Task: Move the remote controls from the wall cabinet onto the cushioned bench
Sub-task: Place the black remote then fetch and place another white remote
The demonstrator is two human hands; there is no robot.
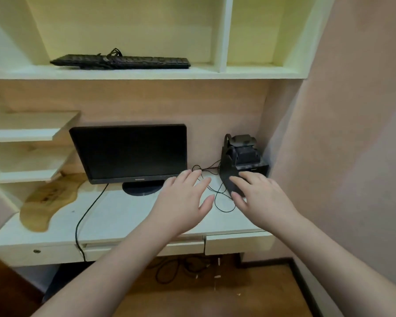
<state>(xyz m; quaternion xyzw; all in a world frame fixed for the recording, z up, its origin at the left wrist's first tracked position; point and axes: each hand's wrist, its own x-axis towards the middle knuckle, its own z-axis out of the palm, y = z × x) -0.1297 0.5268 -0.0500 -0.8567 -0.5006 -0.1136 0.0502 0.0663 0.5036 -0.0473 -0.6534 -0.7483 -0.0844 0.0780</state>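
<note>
Right hand [260,195] covers the lower front of the dark device [240,156] at the desk's [124,216] back right corner; what it is can't be told, possibly a charging dock. Thin cables [217,195] run under both hands. Monitor [128,152] logo too small to read. Both forearms cut off at bottom edge.

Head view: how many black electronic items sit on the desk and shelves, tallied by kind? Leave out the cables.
Monitor, on the desk: 1
Keyboard, on the upper shelf: 1
Black device with a curved part, on the desk by the right wall: 1
Total: 3
No remote control can be made out.
</note>
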